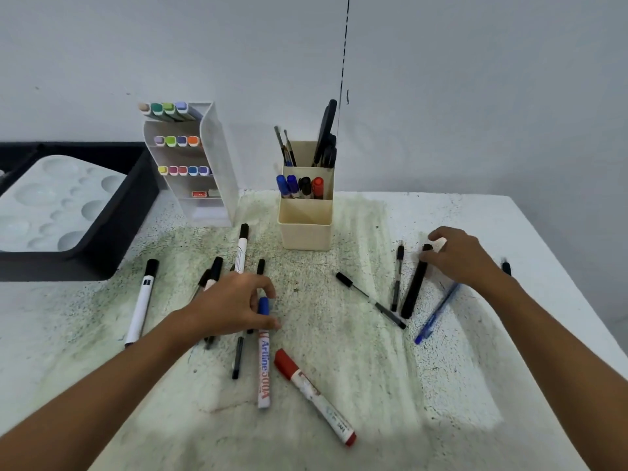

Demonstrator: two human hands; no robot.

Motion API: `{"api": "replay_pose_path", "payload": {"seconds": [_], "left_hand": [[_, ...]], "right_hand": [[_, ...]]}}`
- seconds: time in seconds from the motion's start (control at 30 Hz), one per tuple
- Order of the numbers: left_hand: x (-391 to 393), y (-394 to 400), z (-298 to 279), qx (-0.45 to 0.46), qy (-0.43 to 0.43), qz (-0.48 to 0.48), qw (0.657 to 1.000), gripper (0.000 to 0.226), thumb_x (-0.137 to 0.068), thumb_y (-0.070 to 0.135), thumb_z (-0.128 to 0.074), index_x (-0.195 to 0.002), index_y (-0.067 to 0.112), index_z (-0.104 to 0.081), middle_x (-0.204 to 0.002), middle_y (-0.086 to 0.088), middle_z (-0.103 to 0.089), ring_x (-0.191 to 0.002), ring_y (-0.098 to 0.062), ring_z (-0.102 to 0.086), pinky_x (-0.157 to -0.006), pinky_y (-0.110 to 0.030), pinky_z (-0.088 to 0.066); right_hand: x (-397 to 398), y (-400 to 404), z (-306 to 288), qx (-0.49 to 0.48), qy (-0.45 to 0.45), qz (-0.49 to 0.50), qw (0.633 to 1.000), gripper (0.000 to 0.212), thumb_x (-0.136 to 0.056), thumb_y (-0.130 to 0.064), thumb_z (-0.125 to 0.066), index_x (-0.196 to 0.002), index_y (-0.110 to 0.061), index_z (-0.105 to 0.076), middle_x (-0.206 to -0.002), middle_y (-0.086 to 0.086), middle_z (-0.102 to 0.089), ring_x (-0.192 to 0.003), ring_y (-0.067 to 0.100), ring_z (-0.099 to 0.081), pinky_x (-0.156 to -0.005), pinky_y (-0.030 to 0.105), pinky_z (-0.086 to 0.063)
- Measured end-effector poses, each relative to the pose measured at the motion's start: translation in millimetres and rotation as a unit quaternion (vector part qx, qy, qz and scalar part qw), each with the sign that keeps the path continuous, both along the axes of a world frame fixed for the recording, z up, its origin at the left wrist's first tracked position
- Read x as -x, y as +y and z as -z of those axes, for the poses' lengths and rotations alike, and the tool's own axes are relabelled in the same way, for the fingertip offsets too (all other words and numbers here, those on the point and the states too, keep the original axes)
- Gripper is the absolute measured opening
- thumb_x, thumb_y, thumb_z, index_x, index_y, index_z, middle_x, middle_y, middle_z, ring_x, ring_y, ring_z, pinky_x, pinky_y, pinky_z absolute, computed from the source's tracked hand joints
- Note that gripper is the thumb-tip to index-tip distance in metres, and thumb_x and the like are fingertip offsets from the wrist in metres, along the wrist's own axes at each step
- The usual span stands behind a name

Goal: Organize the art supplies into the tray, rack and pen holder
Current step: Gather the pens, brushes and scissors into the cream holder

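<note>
Blue-capped marker (264, 348) lies on the stained table (458, 212); the left hand (234, 305) pinches its cap with thumb and finger. The right hand (458, 256) curls around a black marker (414, 287), its top partly hidden. Other pens under the left hand are partly covered.

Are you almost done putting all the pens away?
Partly. The rack holds rows of coloured markers, and the pen holder has four markers, brushes and scissors. The left hand pinches the blue-capped marker; the right hand grips a black marker. About ten pens still lie loose, like the red marker.
</note>
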State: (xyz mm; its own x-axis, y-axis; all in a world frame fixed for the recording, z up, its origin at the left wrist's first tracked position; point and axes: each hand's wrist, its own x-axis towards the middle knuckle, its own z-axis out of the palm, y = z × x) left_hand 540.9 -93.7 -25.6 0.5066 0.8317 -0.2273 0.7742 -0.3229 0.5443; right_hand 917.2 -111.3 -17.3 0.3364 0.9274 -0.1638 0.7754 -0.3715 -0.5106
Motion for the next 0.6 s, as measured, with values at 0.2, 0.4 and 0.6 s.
{"api": "replay_pose_path", "payload": {"seconds": [0.2,0.4,0.6], "left_hand": [[-8,-6,-1,0.029,-0.016,-0.077,0.997,0.052,-0.066,0.026,-0.088,-0.108,0.01,-0.062,-0.066,-0.001,-0.064,-0.048,-0.008,-0.061,-0.05,-0.02,-0.05],[-13,-11,-8,0.036,-0.024,-0.098,0.994,0.042,-0.07,0.01,-0.083,-0.108,0.005,-0.064,-0.074,-0.006,-0.067,-0.057,-0.011,-0.065,-0.061,-0.032,-0.059],[-15,-1,-38,0.074,-0.171,-0.134,0.973,0.039,-0.075,-0.002,-0.076,-0.111,0.005,-0.061,-0.082,-0.015,-0.07,-0.061,-0.023,-0.071,-0.052,-0.03,-0.057]], "right_hand": [[5,4,9,0.022,0.045,0.031,0.998,0.069,-0.071,-0.038,-0.083,-0.125,-0.004,-0.056,-0.119,0.016,-0.061,-0.099,0.029,-0.062,-0.077,0.031,-0.045],[10,1,-4,-0.002,0.167,0.068,0.984,0.031,-0.076,-0.008,-0.078,-0.103,-0.007,-0.062,-0.069,0.012,-0.066,-0.047,0.02,-0.059,-0.048,0.026,-0.049],[25,4,-29,-0.04,0.294,0.045,0.954,0.032,-0.08,-0.001,-0.071,-0.109,-0.012,-0.062,-0.072,0.011,-0.07,-0.053,0.02,-0.061,-0.048,0.026,-0.045]]}}
